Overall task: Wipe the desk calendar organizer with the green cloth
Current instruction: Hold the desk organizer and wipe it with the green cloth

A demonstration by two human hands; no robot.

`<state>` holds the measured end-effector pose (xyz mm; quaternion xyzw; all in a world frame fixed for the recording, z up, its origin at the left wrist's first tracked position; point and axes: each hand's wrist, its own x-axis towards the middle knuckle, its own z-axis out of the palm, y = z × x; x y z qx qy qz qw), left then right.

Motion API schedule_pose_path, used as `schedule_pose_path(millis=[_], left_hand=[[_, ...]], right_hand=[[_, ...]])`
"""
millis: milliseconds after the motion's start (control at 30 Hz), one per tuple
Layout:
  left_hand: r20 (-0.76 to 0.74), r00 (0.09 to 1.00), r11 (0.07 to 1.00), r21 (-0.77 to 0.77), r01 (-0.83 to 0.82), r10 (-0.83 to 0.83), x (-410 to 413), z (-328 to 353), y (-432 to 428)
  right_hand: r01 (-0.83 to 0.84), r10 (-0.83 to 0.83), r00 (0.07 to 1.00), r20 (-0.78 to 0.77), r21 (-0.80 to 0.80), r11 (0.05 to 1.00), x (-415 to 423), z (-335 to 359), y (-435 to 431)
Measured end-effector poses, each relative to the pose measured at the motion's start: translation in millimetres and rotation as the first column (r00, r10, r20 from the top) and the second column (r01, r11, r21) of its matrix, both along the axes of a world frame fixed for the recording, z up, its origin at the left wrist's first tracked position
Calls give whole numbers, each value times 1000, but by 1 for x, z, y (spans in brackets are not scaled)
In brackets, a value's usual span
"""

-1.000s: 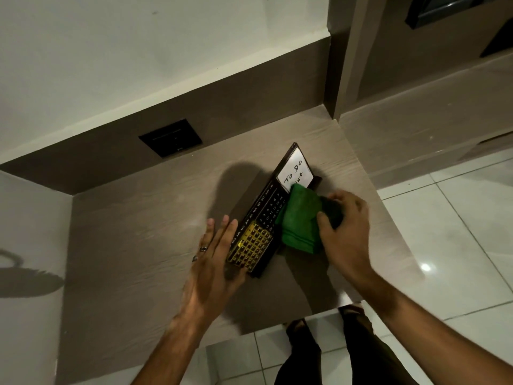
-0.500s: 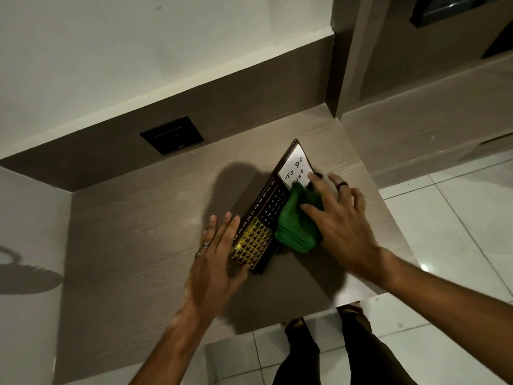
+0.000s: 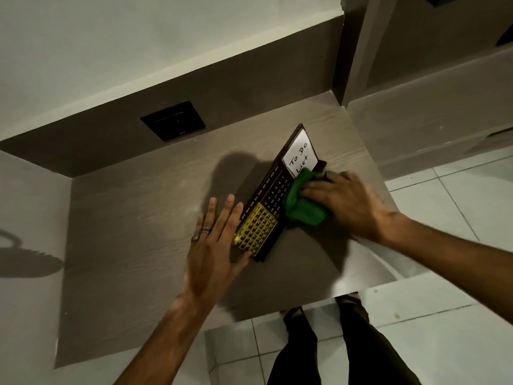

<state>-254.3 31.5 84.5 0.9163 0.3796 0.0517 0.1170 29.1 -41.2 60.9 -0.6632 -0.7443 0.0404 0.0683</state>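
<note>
Organizer (image 3: 266, 207) on desk (image 3: 138, 232), near right edge. Cloth (image 3: 301, 202) against its right side. Left hand (image 3: 213, 245) flat at its left.

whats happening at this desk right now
A person is wiping a desk calendar organizer on a wooden desk. The right hand presses a bunched green cloth against its front face, just below the "To Do List" card. The left hand lies flat with fingers spread, bracing the organizer's near end by the gold date grid.
</note>
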Motion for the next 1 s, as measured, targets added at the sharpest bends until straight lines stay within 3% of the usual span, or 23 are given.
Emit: schedule_pose_path(millis=[133, 300, 433, 500, 600, 733, 867, 1000], left_hand=[[-32, 999, 999, 34, 0, 1, 5, 2, -1], [-39, 999, 999, 49, 1, 1, 5, 1, 0], [-83, 996, 998, 69, -8, 13, 5, 3, 0], [-94, 996, 997, 72, -7, 14, 6, 4, -1], [-83, 997, 998, 59, -2, 7, 7, 4, -1], [-54, 998, 999, 42, -16, 18, 9, 3, -1], [-48, 999, 999, 38, 4, -2, 7, 5, 0], [-82, 997, 999, 35, 9, -6, 8, 8, 0]], right_hand=[[88, -88, 996, 12, 11, 996, -7, -4, 2], [-190, 189, 977, -101, -1, 982, -52, -6, -20], [31, -27, 985, -170, 20, 999, 12, 8, 11], [124, -127, 981, -147, -33, 992, 42, 9, 21], [229, -224, 971, -85, 45, 972, 34, 2, 21], [32, -34, 998, -55, -30, 999, -37, -9, -1], [-128, 108, 980, -169, -109, 986, -59, 0, -10], [-13, -10, 981, -196, -114, 993, 12, 7, 17]])
